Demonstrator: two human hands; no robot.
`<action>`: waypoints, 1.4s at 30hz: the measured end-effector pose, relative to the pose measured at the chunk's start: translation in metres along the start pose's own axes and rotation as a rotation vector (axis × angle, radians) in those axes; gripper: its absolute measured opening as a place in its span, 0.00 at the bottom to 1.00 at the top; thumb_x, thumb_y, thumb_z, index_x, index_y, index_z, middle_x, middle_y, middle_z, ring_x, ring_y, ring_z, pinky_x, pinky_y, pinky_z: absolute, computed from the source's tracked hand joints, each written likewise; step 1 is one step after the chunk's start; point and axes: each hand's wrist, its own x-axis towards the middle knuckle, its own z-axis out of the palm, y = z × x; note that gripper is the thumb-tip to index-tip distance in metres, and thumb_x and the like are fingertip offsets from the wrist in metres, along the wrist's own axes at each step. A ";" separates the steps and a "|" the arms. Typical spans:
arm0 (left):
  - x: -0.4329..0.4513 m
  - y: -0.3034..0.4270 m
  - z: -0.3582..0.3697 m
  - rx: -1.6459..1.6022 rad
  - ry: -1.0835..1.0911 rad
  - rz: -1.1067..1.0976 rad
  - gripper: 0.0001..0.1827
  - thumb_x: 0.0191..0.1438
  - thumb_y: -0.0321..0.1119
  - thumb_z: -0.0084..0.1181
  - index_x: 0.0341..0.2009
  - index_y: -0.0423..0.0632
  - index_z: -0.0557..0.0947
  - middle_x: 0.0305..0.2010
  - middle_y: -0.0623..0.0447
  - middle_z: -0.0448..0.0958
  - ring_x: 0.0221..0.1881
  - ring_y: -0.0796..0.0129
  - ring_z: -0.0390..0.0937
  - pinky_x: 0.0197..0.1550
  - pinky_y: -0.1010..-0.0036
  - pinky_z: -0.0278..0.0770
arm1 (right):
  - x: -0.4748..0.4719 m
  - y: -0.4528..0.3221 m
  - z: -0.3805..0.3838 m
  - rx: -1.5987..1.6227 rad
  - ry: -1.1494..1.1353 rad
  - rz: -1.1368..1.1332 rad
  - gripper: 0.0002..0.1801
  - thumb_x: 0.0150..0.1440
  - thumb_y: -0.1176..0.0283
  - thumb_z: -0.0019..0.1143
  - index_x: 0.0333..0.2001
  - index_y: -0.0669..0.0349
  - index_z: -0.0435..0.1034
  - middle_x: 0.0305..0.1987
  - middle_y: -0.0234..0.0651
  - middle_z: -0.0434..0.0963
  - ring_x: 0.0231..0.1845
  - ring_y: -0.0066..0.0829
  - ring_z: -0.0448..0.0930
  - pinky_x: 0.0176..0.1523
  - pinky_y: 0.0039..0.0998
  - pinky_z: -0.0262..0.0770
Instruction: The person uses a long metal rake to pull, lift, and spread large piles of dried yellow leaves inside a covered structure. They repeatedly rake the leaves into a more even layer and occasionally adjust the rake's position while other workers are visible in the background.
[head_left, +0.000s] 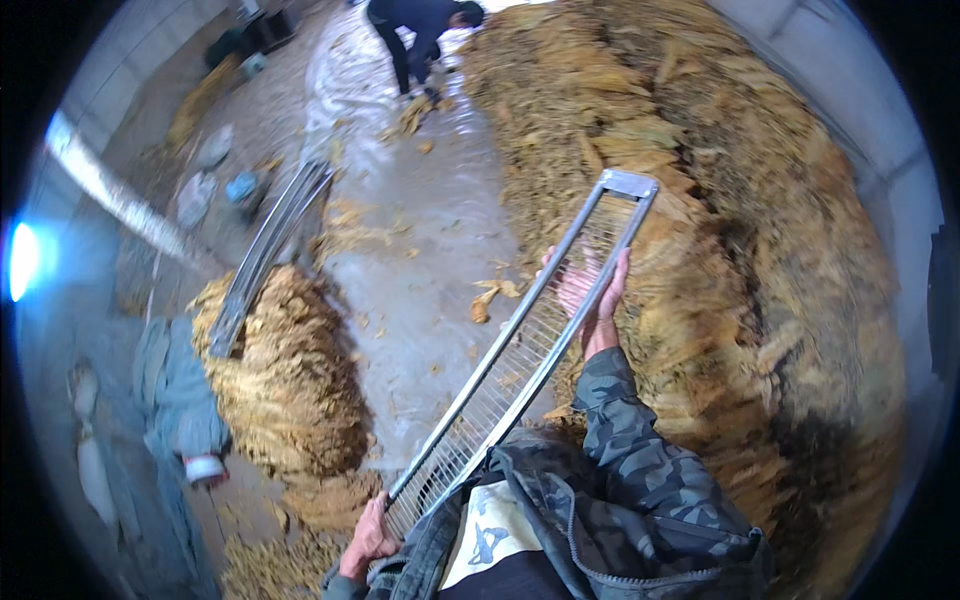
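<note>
A long, narrow metal rack with thin cross rods or pins slants across in front of my body. Its lower left end is gripped by my left hand. Near the upper end, my right hand supports the rack from beneath, and its fingers show through the rods and around both rails. A flat metal plate caps the far end. Just beyond my right hand rises a long heap of dried yellow-brown leaves, which look like cured tobacco.
Several similar metal racks lie on a smaller leaf pile at left. Plastic sheeting with loose leaves covers the floor. Ahead, another person bends over leaves. A pale pole, blue-grey cloth and a white-and-red container are at left.
</note>
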 end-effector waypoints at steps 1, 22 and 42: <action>-0.002 0.002 -0.001 -0.002 0.043 -0.041 0.53 0.33 0.37 0.71 0.65 0.32 0.63 0.54 0.31 0.72 0.54 0.36 0.72 0.58 0.55 0.72 | 0.009 0.007 0.004 -0.033 -0.066 0.035 0.51 0.54 0.25 0.48 0.67 0.54 0.57 0.55 0.64 0.72 0.53 0.60 0.75 0.58 0.59 0.71; 0.155 -0.182 -0.263 -0.520 0.336 -0.452 0.58 0.23 0.47 0.77 0.63 0.40 0.71 0.55 0.37 0.74 0.61 0.44 0.71 0.65 0.60 0.67 | 0.250 0.433 0.125 -0.680 0.053 0.530 0.57 0.61 0.28 0.39 0.77 0.60 0.38 0.78 0.57 0.51 0.76 0.51 0.56 0.71 0.56 0.60; 0.474 -0.501 -0.530 0.665 0.355 -0.913 0.61 0.30 0.63 0.74 0.71 0.62 0.64 0.61 0.43 0.72 0.61 0.47 0.71 0.62 0.43 0.66 | 0.106 0.424 -0.095 -1.499 0.467 0.280 0.12 0.69 0.67 0.51 0.48 0.64 0.73 0.37 0.33 0.76 0.31 0.25 0.74 0.33 0.33 0.74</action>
